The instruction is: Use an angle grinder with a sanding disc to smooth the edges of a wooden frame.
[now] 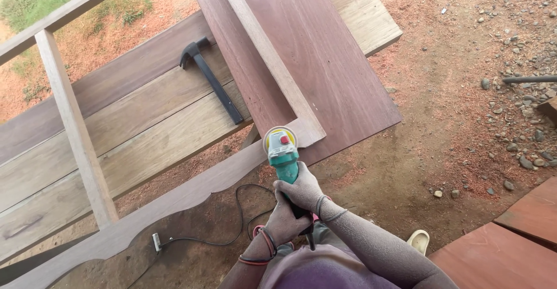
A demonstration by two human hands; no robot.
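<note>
Both my hands grip a green angle grinder [282, 153] with a red button on top. My right hand [301, 188] wraps the body just behind the head; my left hand [283, 222] holds the rear of the handle. The grinder's yellowish disc [272, 137] rests on the corner joint of a pale wooden frame [264, 51], where a long rail meets a curved bottom rail [174, 199]. The frame lies over a dark reddish board [331, 63]. Sawdust coats my forearms.
A black claw hammer [210, 77] lies on the plank workbench [133, 126] to the left. A black power cord [232, 231] and plug trail on the dirt below. Reddish boards [510, 248] sit at lower right; gravel and a dark bar [528, 79] at right.
</note>
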